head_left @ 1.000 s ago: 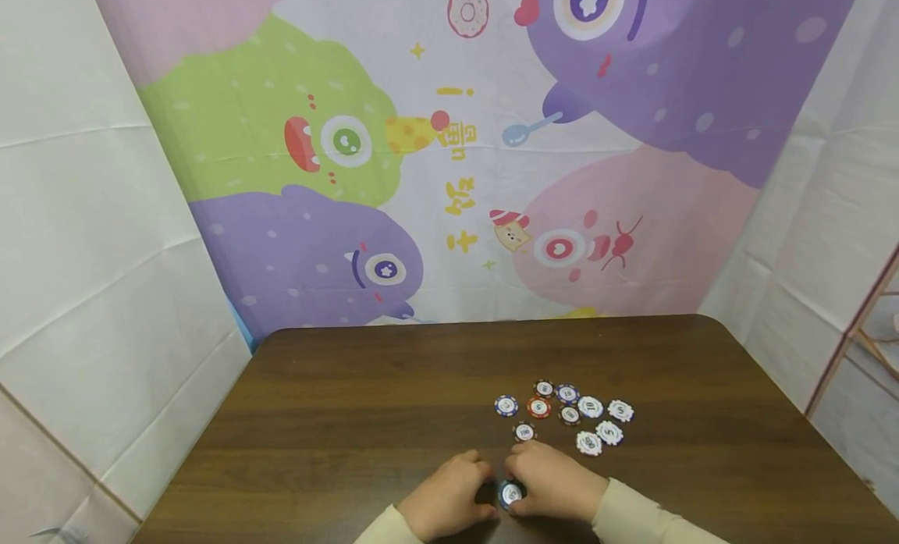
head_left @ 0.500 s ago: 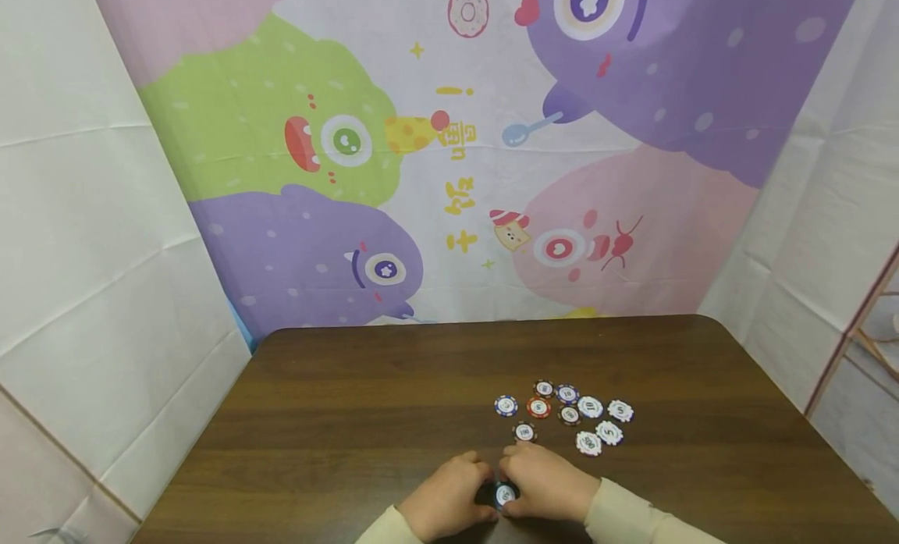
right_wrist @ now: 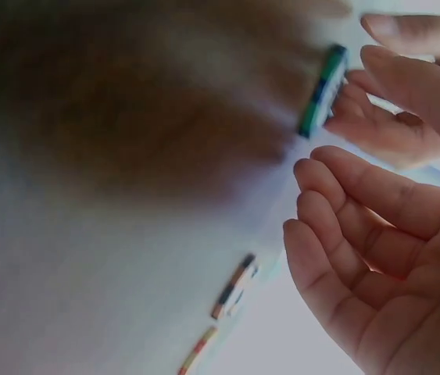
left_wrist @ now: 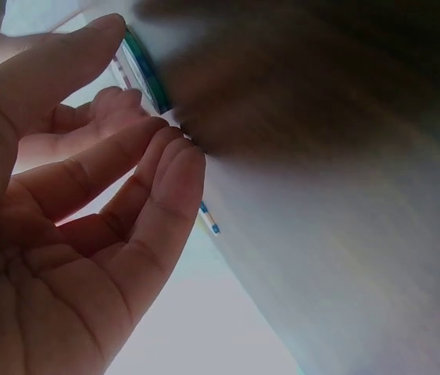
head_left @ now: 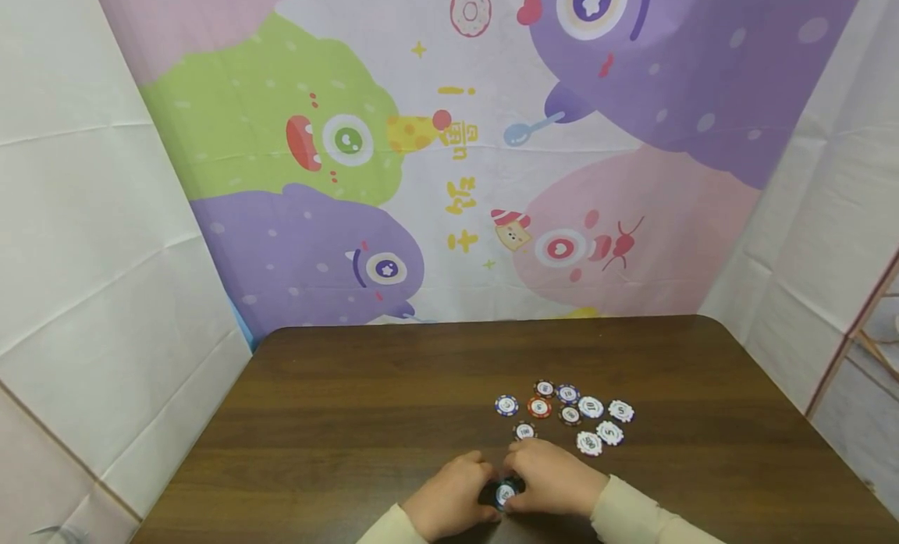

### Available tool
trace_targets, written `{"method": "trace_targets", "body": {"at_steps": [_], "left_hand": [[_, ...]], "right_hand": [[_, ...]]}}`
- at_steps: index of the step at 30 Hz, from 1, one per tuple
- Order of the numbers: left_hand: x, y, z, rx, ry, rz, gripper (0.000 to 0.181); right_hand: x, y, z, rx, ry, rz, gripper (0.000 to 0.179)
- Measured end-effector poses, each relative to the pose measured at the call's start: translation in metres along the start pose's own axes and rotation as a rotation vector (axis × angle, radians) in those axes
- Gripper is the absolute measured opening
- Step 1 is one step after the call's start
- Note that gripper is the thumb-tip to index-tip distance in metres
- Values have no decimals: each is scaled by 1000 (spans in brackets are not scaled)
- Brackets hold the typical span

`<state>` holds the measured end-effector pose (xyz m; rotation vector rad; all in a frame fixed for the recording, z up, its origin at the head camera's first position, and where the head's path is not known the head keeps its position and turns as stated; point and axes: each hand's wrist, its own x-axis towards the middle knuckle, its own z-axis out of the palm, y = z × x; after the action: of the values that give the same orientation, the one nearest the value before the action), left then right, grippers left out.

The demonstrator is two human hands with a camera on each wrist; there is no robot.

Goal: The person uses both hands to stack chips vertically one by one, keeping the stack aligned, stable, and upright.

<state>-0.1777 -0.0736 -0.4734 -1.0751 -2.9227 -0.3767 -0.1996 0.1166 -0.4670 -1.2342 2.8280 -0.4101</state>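
Note:
A dark poker chip [head_left: 505, 494] with green and blue edging and a white centre lies near the front of the table between the two hands. My left hand [head_left: 451, 493] is on its left side, fingers and thumb loosely curved; in the left wrist view, the thumb tip appears close to the chip's edge [left_wrist: 148, 74]. From the right, my right hand [head_left: 555, 480] arches round the same chip [right_wrist: 323, 92], thumb very near it and the other fingers bent. Neither hand shows a clear pinch, and contact is hard to tell.
Behind the right hand, several chips lie loosely spread, among them a red one [head_left: 539, 407], a blue one [head_left: 506, 405] and a white one [head_left: 621, 410]. The brown wooden table [head_left: 337, 403] meets a cartoon-printed cloth [head_left: 316, 255] at the back.
The dark chip has shifted slightly left, toward my left hand. My right hand moved left with it, then drew back a little to the right. The left hand stays nearly still.

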Motion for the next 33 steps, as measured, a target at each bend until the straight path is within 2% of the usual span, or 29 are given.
{"method": "trace_targets", "body": {"at_steps": [7,14,20,28,33], "left_hand": [[4,3,1,27,3,19,31],[8,4,3,43,-9,19,29],[8,6,1,66,-1,27,27],[8,4,2,85,16,38,26],[8,3,4,72,9,41,25]], "right_hand": [[-4,9,-13,27,25,36,26],[-5,21,-14,1,73,53,30],[-3,32,-17,45,99,106,30],[5,44,-20,0,145,120,22],[10,49,-20,-21,130,137,17]]}}
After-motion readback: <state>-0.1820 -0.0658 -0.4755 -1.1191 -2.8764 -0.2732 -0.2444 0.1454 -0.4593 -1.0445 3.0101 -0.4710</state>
